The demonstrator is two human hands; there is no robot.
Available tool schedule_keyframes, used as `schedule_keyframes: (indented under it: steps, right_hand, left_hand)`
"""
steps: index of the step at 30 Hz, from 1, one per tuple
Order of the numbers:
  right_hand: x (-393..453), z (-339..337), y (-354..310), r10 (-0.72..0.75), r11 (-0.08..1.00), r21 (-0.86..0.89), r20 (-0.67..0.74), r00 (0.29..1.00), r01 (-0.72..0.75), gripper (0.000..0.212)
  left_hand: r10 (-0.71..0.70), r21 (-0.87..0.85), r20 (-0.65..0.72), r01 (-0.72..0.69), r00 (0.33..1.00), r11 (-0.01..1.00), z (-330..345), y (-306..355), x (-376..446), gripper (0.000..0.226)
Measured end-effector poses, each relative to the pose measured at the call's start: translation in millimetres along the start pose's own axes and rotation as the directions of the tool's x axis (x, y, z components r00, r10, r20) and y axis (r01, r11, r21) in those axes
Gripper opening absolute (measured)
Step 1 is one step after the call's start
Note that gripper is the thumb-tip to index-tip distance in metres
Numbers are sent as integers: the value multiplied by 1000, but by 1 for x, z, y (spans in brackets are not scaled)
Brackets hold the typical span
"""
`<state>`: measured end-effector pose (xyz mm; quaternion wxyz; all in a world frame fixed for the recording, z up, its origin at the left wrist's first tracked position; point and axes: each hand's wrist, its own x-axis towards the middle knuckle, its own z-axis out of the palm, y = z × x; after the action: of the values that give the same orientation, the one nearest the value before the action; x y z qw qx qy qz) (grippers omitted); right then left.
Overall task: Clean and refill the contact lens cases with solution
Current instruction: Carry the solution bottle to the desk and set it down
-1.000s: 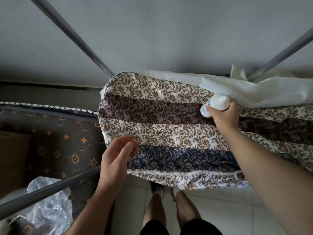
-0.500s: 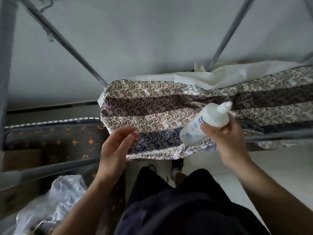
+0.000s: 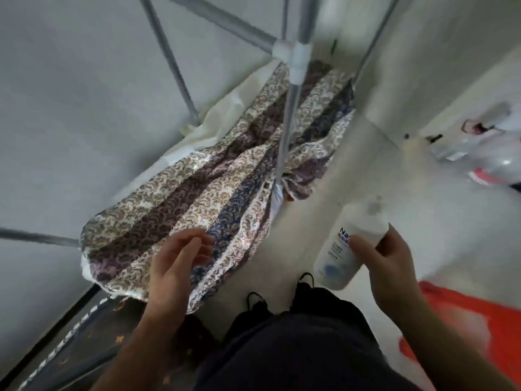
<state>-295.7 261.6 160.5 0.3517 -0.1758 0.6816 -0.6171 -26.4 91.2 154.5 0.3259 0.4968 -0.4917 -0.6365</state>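
My right hand [image 3: 386, 266] grips a white bottle of lens solution [image 3: 348, 244] with blue print, held tilted over the pale floor, its cap end pointing up and away. My left hand [image 3: 177, 261] hovers with its fingers loosely spread, holding nothing, just in front of the patterned cloth [image 3: 214, 190]. No contact lens case is in view.
The brown, cream and blue patterned cloth hangs on a grey metal pole frame [image 3: 290, 88] against a grey wall. An orange item [image 3: 462, 334] lies on the floor at the lower right. Plastic-wrapped items [image 3: 485, 153] sit at the far right. My dark shorts fill the bottom.
The view has swung to the right, away from the cloth. My right hand has carried the bottle down and right, off the cloth and over the floor. The left hand stays spread and empty.
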Motion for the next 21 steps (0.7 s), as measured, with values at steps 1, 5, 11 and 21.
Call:
schedule_keyframes:
  steps: [1, 5, 11, 21]
  right_hand:
    - [-12, -15, 2, -6, 1000, 11, -58, 998, 7, 42]
    - [-64, -73, 12, -27, 998, 48, -290, 957, 43, 40]
    - [-149, -160, 30, -12, 992, 95, -568, 823, 80, 38]
    - [-285, -308, 61, 33, 984, 129, -815, 579, 125, 39]
  left_hand:
    - [-14, 14, 40, 13, 999, 1000, 12, 0, 0, 22]
    - [-16, 82, 229, -3, 973, 997, 71, 2, -8, 29]
    - [-48, 190, 525, -62, 850, 980, 178, -11, -47, 33]
    - [-69, 231, 832, -231, 551, 945, 377, -48, -187, 17]
